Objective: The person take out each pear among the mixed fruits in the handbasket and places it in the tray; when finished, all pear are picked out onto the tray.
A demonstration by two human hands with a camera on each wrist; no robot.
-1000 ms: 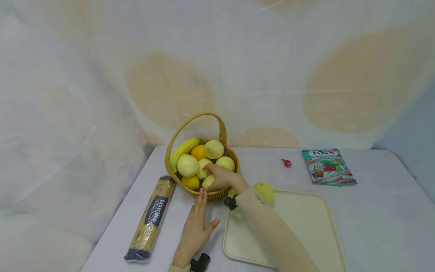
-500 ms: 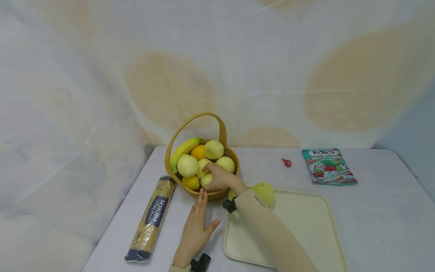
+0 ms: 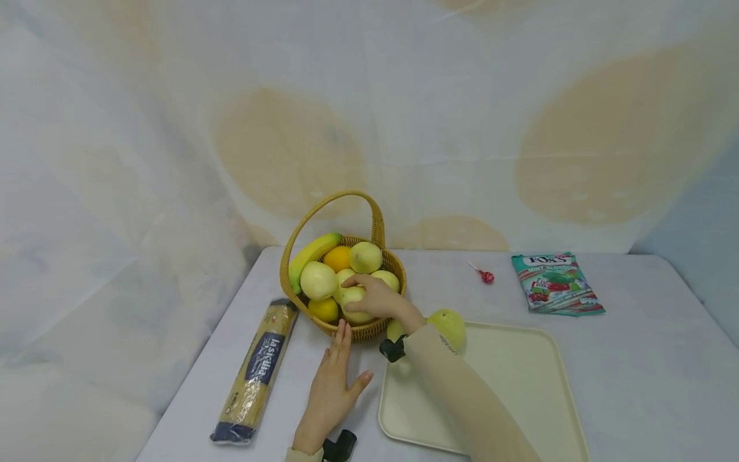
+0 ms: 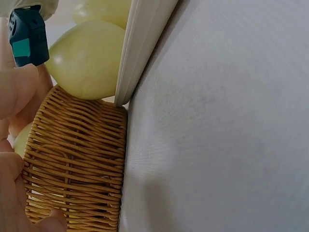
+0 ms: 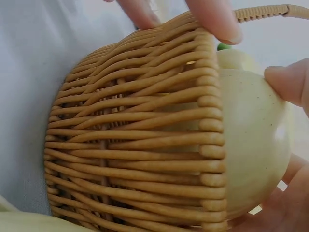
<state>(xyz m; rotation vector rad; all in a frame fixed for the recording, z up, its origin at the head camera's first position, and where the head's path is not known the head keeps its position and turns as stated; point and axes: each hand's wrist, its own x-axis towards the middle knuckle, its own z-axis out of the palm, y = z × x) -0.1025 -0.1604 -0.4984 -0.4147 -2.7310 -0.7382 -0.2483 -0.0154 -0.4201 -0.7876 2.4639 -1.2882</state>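
A round wicker basket with an arched handle holds several pale green apples, a banana, an orange and a yellow fruit. My right hand reaches over the basket's front right side. Its fingers curl round a pale green apple at the front; in the right wrist view this apple bulges above the rim. My left hand lies in front, fingers straight, fingertips at the basket's front wall.
A cream tray lies to the right under my right forearm, with pale green apples at its far left corner. Left of the basket is a spaghetti pack. Farther right are a red lollipop and a candy bag.
The apple under my right hand shows more fully at the basket's front, and the apples behind it have shifted slightly. My left hand has stayed in place.
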